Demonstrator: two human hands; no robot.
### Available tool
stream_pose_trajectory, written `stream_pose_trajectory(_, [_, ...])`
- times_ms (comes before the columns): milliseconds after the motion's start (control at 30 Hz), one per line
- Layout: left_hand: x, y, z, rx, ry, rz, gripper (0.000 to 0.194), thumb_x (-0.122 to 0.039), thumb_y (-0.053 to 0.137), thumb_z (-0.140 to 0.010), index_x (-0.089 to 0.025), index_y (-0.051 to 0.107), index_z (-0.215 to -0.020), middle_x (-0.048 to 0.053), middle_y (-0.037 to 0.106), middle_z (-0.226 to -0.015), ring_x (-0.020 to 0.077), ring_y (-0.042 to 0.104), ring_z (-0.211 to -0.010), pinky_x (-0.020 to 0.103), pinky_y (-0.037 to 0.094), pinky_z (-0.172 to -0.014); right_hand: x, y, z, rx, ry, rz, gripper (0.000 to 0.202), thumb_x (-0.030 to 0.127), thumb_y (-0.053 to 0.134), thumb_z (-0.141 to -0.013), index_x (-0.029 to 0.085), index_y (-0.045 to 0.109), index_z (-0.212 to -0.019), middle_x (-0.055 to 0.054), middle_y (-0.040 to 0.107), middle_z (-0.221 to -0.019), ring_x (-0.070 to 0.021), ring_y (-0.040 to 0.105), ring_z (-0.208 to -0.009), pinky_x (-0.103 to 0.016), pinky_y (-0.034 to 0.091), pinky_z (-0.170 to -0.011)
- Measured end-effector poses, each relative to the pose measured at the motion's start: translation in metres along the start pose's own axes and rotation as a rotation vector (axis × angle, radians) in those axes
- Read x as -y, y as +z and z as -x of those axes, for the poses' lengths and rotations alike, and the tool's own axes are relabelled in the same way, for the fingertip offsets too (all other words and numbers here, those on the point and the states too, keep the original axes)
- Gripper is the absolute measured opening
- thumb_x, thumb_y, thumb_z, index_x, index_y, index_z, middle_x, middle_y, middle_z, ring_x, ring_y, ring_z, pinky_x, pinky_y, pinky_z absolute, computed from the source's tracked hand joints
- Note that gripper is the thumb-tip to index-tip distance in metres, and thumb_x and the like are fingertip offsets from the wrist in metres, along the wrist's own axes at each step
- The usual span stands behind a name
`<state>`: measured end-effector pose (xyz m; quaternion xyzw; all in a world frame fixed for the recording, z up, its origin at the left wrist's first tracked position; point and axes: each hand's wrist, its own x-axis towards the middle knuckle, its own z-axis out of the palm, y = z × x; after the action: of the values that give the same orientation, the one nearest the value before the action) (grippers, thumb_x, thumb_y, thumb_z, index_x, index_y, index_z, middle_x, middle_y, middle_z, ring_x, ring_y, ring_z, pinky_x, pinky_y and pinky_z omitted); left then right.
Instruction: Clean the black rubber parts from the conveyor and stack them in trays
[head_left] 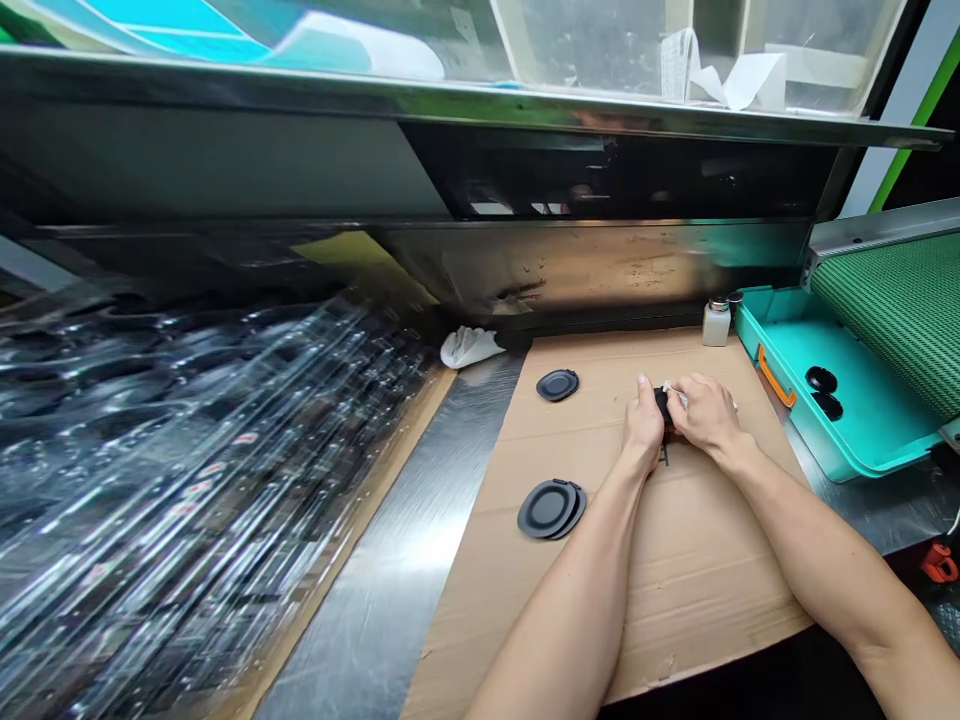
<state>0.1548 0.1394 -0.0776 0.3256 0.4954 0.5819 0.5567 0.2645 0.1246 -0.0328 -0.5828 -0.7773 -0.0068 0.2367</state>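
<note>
Both hands meet over the cardboard [600,470] on the desk: the left hand [643,425] and right hand [701,412] pinch a small black part [663,404] between closed fingers. It looks light and rubbery, best held by its rim. Two flat discs [551,508] lie nearby.

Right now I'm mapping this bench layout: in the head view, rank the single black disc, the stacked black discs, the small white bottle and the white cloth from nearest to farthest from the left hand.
1. Single black disc, to its left.
2. Stacked black discs, below-left, nearer the person.
3. Small white bottle, upper right, by the teal tray.
4. White cloth, far left.

Left hand.
</note>
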Motion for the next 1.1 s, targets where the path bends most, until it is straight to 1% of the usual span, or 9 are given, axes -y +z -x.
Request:
stream_pose_trajectory(233, [-0.003, 0.003, 0.006, 0.033, 0.024, -0.167, 0.068, -0.072, 0.042, -0.094, -0.016, 0.066, -0.065, 0.007, 0.060, -0.049, 0.0189, 0.062, -0.047, 0.025, 0.043, -0.042, -0.003, -0.003, -0.001, 0.038, 0.028, 0.004, 0.020, 0.026, 0.051, -0.097, 0.020, 0.070, -0.091, -0.006, 0.071, -0.096, -0.0196, 0.063, -0.090, -0.028, 0.038, -0.073])
stream_pose_trajectory(333, [-0.016, 0.004, 0.010, 0.034, -0.113, 0.092, 0.066, -0.063, 0.033, -0.100, -0.011, 0.068, -0.079, 0.008, 0.064, -0.057, 0.0163, 0.062, -0.048, 0.022, 0.045, -0.042, -0.016, -0.006, -0.004, 0.035, 0.129, 0.000, 0.023, 0.029, 0.051, -0.097, 0.020, 0.070, -0.087, -0.006, 0.071, -0.093, -0.0189, 0.062, -0.082, -0.029, 0.035, -0.069])
stream_pose_trajectory(433, [-0.037, -0.004, 0.013, 0.065, -0.405, 0.447, 0.063, -0.049, 0.020, -0.106, -0.006, 0.065, -0.096, 0.012, 0.067, -0.070, 0.0125, 0.061, -0.050, 0.018, 0.047, -0.040, -0.032, -0.009, -0.007, -0.060, 0.195, -0.026, 0.027, 0.032, 0.050, -0.098, 0.019, 0.069, -0.083, -0.006, 0.071, -0.088, -0.0179, 0.061, -0.078, -0.029, 0.033, -0.068])
stream_pose_trajectory(567, [-0.056, -0.017, 0.015, 0.110, -0.625, 0.741, 0.057, -0.045, 0.023, -0.106, -0.002, 0.059, -0.116, 0.016, 0.068, -0.084, 0.0133, 0.064, -0.061, 0.016, 0.052, -0.044, -0.040, -0.014, -0.010, -0.134, 0.203, -0.081, 0.031, 0.036, 0.051, -0.097, 0.020, 0.067, -0.077, -0.004, 0.070, -0.078, -0.0171, 0.058, -0.071, -0.029, 0.030, -0.064])
stream_pose_trajectory(667, [-0.058, -0.019, 0.015, 0.101, -0.600, 0.775, 0.060, -0.048, 0.024, -0.106, 0.001, 0.056, -0.120, 0.020, 0.068, -0.089, 0.0153, 0.066, -0.066, 0.017, 0.055, -0.047, -0.032, -0.025, -0.007, -0.068, 0.217, -0.124, 0.034, 0.040, 0.052, -0.097, 0.020, 0.067, -0.073, -0.003, 0.067, -0.068, -0.0165, 0.056, -0.064, -0.029, 0.029, -0.061])
stream_pose_trajectory(767, [-0.057, -0.019, 0.015, 0.091, -0.540, 0.769, 0.059, -0.049, 0.025, -0.106, -0.001, 0.059, -0.115, 0.018, 0.069, -0.087, 0.0152, 0.066, -0.066, 0.017, 0.055, -0.049, -0.024, -0.038, -0.004, 0.106, 0.179, -0.208, 0.036, 0.043, 0.053, -0.096, 0.020, 0.070, -0.075, -0.003, 0.067, -0.066, -0.0166, 0.058, -0.064, -0.027, 0.033, -0.061])
stream_pose_trajectory(833, [-0.056, -0.020, 0.015, 0.107, -0.485, 0.760, 0.058, -0.050, 0.026, -0.105, -0.004, 0.061, -0.112, 0.016, 0.069, -0.086, 0.0149, 0.065, -0.065, 0.018, 0.053, -0.048, -0.023, -0.041, -0.002, 0.187, 0.110, -0.242, 0.035, 0.046, 0.054, -0.096, 0.021, 0.074, -0.083, -0.004, 0.071, -0.076, -0.0183, 0.063, -0.073, -0.027, 0.039, -0.067])
stream_pose_trajectory(967, [-0.054, -0.022, 0.015, 0.166, -0.358, 0.720, 0.052, -0.047, 0.028, -0.105, -0.012, 0.065, -0.114, 0.011, 0.071, -0.089, 0.0163, 0.064, -0.063, 0.021, 0.047, -0.045, -0.035, -0.033, -0.003, 0.060, 0.143, -0.022, 0.043, 0.052, 0.060, -0.093, 0.025, 0.070, -0.125, -0.011, 0.068, -0.123, -0.0299, 0.061, -0.111, -0.036, 0.044, -0.090])
stream_pose_trajectory(1100, [-0.049, -0.024, 0.013, 0.208, -0.295, 0.713, 0.045, -0.041, 0.030, -0.104, -0.017, 0.065, -0.119, 0.011, 0.072, -0.097, 0.0192, 0.067, -0.070, 0.026, 0.050, -0.053, -0.042, -0.021, -0.004, 0.189, 0.157, 0.099, 0.036, 0.037, 0.060, -0.094, 0.020, 0.068, -0.125, -0.015, 0.067, -0.118, -0.0322, 0.059, -0.112, -0.040, 0.042, -0.095])
